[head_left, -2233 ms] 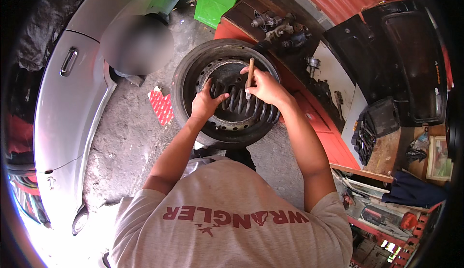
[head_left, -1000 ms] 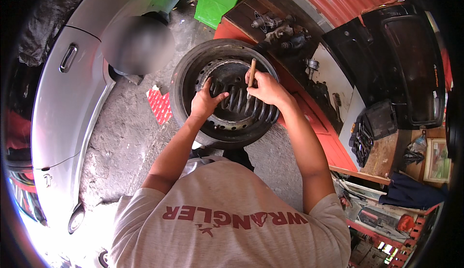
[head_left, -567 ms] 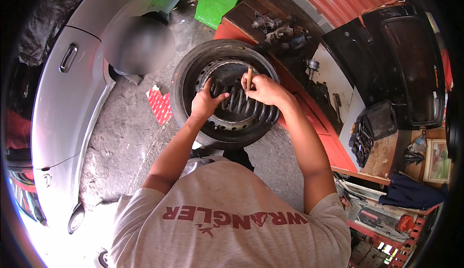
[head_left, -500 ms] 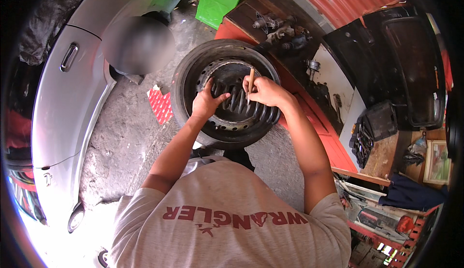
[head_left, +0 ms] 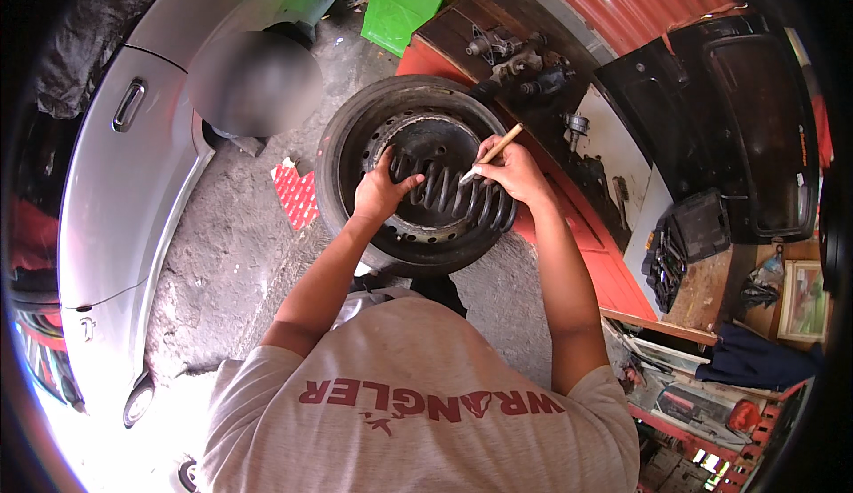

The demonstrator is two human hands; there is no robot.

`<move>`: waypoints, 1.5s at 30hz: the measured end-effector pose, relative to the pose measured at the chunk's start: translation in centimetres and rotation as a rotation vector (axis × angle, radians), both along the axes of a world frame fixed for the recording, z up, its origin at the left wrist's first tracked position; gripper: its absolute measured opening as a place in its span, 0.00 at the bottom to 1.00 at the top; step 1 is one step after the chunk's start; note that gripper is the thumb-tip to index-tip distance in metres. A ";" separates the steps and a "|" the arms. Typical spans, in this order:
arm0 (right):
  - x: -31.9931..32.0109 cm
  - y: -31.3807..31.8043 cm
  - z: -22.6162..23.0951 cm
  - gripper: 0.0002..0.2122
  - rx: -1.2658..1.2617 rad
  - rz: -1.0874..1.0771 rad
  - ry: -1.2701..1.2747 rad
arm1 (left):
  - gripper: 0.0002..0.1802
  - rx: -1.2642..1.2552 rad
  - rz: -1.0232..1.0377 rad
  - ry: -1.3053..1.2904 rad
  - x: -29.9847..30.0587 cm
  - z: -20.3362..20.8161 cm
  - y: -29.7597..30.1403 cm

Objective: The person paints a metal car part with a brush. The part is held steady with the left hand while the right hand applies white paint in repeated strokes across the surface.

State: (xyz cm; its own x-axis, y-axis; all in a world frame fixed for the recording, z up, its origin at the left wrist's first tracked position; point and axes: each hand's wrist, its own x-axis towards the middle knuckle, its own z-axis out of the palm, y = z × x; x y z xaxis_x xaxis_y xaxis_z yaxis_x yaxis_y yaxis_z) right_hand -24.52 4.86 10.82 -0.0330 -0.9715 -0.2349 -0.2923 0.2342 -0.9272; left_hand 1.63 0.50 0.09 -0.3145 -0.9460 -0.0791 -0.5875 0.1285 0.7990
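Note:
A black coil spring (head_left: 440, 188) lies slantwise across a wheel with its tyre (head_left: 342, 195) in front of me. My left hand (head_left: 380, 193) grips the spring's left end, thumb stretched over the coils and a finger up along its far side. In my right hand (head_left: 508, 171) is a slim tan pen-like stick (head_left: 505, 141) with a pale tip, pinched like a pencil. It leans up to the right, its tip at the middle coils; whether it touches them I cannot tell. The wheel's dark perforated rim shows around the spring.
A red-sided workbench (head_left: 586, 235) with greasy metal parts (head_left: 524, 71) stands at the right. A silver car door (head_left: 133, 173) borders the left. On the concrete floor lies a red patterned piece of packaging (head_left: 295, 194), with a green box (head_left: 400, 9) beyond.
My right hand has shifted slightly right along the spring. The tan stick has tipped from nearly upright to leaning right. My left hand keeps its hold.

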 end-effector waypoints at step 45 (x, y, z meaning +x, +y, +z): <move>0.9 1.6 1.8 0.09 0.011 0.012 0.391 | 0.54 0.061 -0.005 0.034 0.0 0.5 0.0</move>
